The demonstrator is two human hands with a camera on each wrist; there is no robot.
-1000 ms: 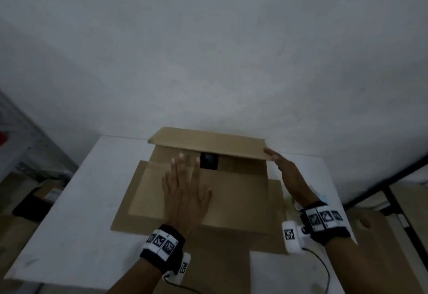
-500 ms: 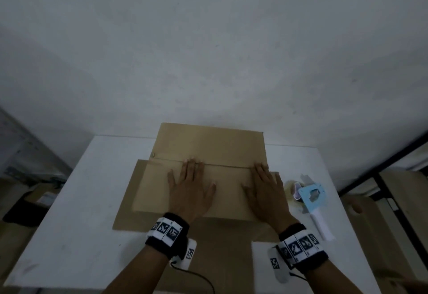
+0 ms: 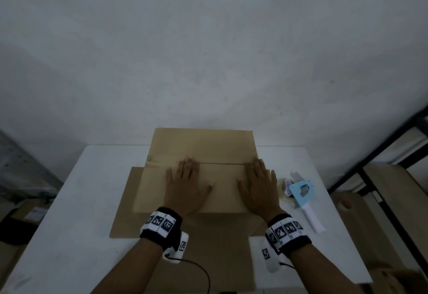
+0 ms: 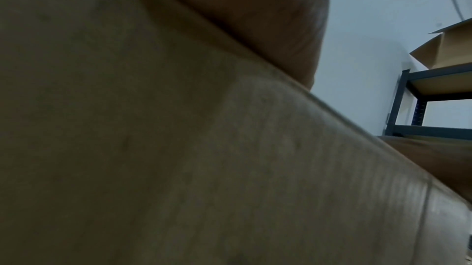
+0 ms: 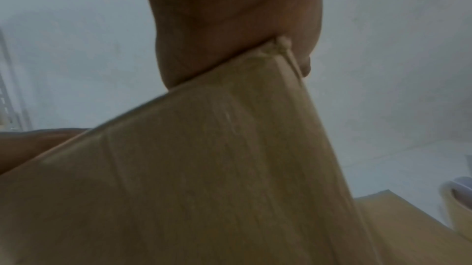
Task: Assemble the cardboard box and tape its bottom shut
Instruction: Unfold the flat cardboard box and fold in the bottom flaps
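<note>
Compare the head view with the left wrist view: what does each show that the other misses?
Only the head view shows both flat hands, left hand and right hand, pressing the closed flaps of the brown cardboard box, plus the light blue tape dispenser with a white handle lying on the white table right of the box.

Only the left wrist view shows a dark metal shelving rack carrying another brown cardboard carton.

Both show the box's top surface under the left hand, and the pale wall.
</note>
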